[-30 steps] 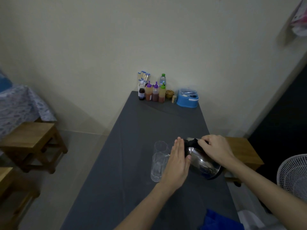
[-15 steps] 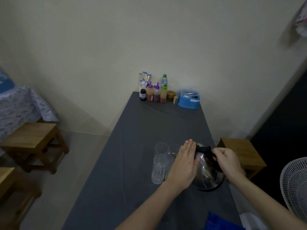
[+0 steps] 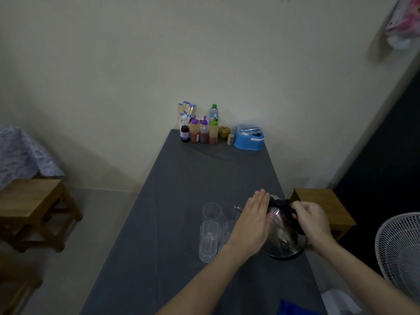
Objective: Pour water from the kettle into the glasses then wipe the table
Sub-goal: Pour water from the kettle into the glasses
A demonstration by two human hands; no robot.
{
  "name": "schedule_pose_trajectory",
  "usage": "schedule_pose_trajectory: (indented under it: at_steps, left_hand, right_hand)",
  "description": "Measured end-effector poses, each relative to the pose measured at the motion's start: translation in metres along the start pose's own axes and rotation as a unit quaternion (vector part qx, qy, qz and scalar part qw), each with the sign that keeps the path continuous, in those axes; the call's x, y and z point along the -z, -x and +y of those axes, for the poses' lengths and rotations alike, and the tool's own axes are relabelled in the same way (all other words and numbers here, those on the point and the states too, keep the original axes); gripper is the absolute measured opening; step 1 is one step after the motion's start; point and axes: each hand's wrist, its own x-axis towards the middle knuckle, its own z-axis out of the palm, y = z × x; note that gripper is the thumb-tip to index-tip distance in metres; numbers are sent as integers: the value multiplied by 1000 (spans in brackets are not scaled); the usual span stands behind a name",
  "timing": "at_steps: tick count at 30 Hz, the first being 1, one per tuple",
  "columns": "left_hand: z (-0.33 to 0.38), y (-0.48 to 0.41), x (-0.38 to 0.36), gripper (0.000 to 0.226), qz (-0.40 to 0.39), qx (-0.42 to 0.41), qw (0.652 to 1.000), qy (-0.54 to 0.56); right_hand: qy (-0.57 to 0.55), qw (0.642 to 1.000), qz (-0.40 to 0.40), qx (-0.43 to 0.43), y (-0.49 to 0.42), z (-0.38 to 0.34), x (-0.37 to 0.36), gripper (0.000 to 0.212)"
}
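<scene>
**Kettle held upright beside the glasses near the table's right edge**

The stainless-steel kettle [image 3: 281,237] stands roughly upright on the grey-clothed table [image 3: 181,201], close to its right edge and nearer the near end than the far one. The right hand [image 3: 311,220] is closed around the kettle's black handle [image 3: 281,204] at the top. The left hand [image 3: 252,223] is flat, fingers straight and together, its palm laid against the kettle's left side; it grips nothing.

Just left of the kettle is a cluster of clear glasses. The nearest glass [image 3: 209,241] and the one behind it [image 3: 211,211] stand in plain sight; further glasses [image 3: 228,221] between these and the left hand are partly hidden, so their count cannot be told. The kettle's spout [image 3: 237,208] points toward this cluster. Whether any glass holds water cannot be made out in the dim light.

Along the table's far edge, against the wall, stand three sauce squeeze bottles [image 3: 203,131], a small dark bottle [image 3: 184,134], a water bottle [image 3: 213,112], a holder of chopsticks [image 3: 186,110], a small lidded pot [image 3: 224,131] and a blue container [image 3: 248,138]. A blue cloth [image 3: 295,308] lies at the near right corner. A wooden stool [image 3: 322,206] sits beyond the right edge, and a white fan [image 3: 400,251] stands near it.
</scene>
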Motion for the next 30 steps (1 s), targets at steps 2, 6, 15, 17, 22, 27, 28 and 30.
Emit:
schedule_pose_trajectory:
  at_steps: [2,6,15,17,22,27,28,30]
  left_hand:
    - [-4,-5,-3,77,-3,12,1000,22]
    - [-9,-10,-5,68,-25,44,997,62]
    - [-15,-13,-5,58,-45,82,988,126]
    - [-16,-13,-4,58,-43,86,986,134]
    - [-17,-14,-3,58,-38,91,985,143]
    - [-15,-14,-3,59,-31,91,984,153]
    - [-15,-14,-3,59,-30,91,983,154]
    - [-15,-14,-3,59,-29,92,983,155]
  right_hand:
    - [41,999,-4,21,-7,-7,1,38]
    - [134,988,-17,68,-21,-18,2,39]
    - [248,956,-51,146,-40,-30,1,46]
    - [259,953,-52,145,-42,-31,0,46]
    - [273,949,-53,149,-48,-34,0,46]
    - [287,942,-65,162,-51,-38,0,45]
    - [289,941,-66,162,-51,-39,0,46]
    - [297,939,-67,160,-51,-41,1,46]
